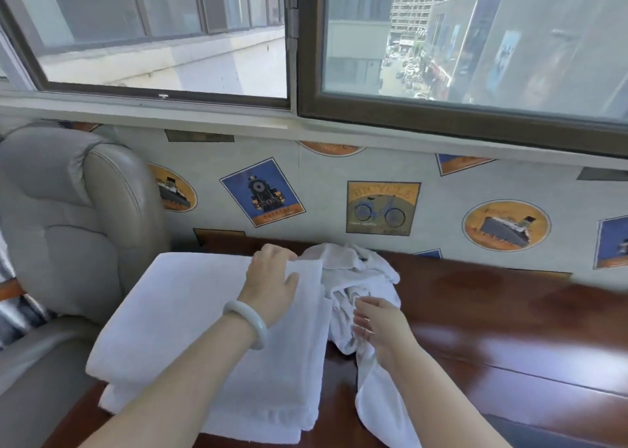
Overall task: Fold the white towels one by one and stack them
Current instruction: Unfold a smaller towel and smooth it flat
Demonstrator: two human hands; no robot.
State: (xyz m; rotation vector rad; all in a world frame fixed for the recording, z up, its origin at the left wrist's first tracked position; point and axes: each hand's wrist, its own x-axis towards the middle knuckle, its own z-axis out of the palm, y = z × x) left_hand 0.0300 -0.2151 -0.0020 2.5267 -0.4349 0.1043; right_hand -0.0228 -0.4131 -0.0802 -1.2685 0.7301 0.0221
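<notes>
On the dark, glossy wooden table we saw a stack of folded towels lying at the left, its near edge reaching the table's front. Just right of it, and touching it, lay a crumpled towel, bunched at the back of the table, with one end trailing toward us over the front edge.

Our left hand rested on the stack's far right corner, fingers curled over the far edge of the top layer and gripping it, thumb spread flat on the cloth. A pale bracelet circled that wrist. Our right hand lay against the crumpled towel, fingers loosely extended and touching the cloth without closing on it.

A grey leather armchair stood at the left, against the table's end. Behind the table ran a wall of pale wallpaper printed with a locomotive, a bicycle and steamships. Above it sat a dark-framed window, through which we saw neighbouring buildings and a street far below.
</notes>
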